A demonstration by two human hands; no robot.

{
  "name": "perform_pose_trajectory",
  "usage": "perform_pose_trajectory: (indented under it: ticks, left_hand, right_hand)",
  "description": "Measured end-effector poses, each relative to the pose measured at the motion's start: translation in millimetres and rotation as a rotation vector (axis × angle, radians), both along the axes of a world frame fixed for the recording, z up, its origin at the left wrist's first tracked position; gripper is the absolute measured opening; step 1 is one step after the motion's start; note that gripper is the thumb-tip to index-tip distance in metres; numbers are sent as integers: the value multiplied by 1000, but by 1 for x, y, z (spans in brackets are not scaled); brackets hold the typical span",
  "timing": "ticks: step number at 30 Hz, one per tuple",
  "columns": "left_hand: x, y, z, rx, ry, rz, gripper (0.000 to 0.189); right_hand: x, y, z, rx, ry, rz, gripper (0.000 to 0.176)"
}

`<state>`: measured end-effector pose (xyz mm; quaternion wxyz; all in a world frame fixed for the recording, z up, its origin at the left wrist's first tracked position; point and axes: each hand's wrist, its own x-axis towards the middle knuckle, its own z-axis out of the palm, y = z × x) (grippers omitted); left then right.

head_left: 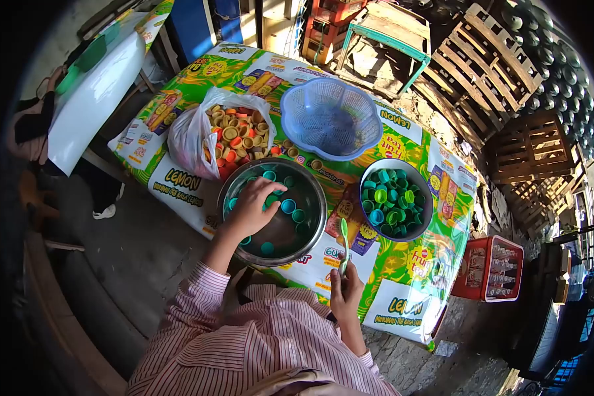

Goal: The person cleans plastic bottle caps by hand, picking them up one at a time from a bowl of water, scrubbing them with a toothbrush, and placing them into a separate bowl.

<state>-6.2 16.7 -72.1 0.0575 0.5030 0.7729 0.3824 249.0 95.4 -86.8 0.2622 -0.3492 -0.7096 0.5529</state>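
Note:
My left hand (252, 203) reaches into a metal basin (317, 228), fingers bent and thumb apart from them. Green caps lie close under its fingertips; I see none clearly gripped. In the basin, several green and blue bottle caps, such as a blue cap (288, 206), sit loose in what looks like water. My right hand (347, 296) is closed around the handle of a green toothbrush (344, 239), held upright to the right of the basin. Beyond it stands a bowl (430, 210) full of green caps.
A plastic bag (188, 148) of orange and tan caps stands behind the basin. Next to it is a blue plastic basket (366, 148). A patterned cloth (178, 181) covers the table. A white chair (99, 99) is at left; a red crate (485, 267) and wooden pallets (485, 69) stand right.

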Motion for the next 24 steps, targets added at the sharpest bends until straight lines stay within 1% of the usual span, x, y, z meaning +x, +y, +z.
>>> perform_pose_trajectory:
  ticks: [1, 3, 5, 7, 11, 13, 16, 17, 19, 20, 22, 23, 24]
  left_hand:
    - [7, -3, 1, -95, 91, -2, 33]
    - [16, -2, -10, -181, 181, -63, 37]
    - [25, 6, -14, -199, 232, -96, 42]
    - [29, 14, -22, -183, 262, -111, 41]
    - [22, 22, -38, -211, 293, -136, 38]
    - [21, 22, -36, -262, 301, -152, 34]
    - [18, 22, -39, -269, 341, -154, 33]
    - [18, 21, -40, -272, 338, -151, 33]
    - [19, 19, -34, -298, 243, -139, 34]
    - [19, 18, -31, -297, 245, -134, 34]
    - [21, 13, -26, -263, 120, -69, 36]
    - [21, 10, -26, -262, 125, -65, 36]
    - [21, 7, -27, -190, 63, -36, 36]
  right_hand:
    - [-3, 1, 2, -5, -2, 6, 29]
    - [-10, 5, 7, 123, -35, 65, 29]
    - [-15, 4, 16, 125, -15, 71, 29]
    - [-15, 5, 15, 165, -12, 52, 28]
    - [-10, 3, 13, 156, 4, 35, 28]
    - [-5, 1, 11, 109, -9, -5, 30]
    - [-1, 1, 12, 87, -42, -1, 31]
    - [0, 1, 13, 81, -55, -4, 30]
    - [0, 1, 11, 90, -62, 0, 31]
    - [-1, 1, 8, 102, -47, 3, 31]
    - [-4, 2, 8, 117, -24, 9, 31]
    - [-6, 2, 9, 115, -22, 27, 31]
    - [-8, 2, 10, 113, -20, 44, 30]
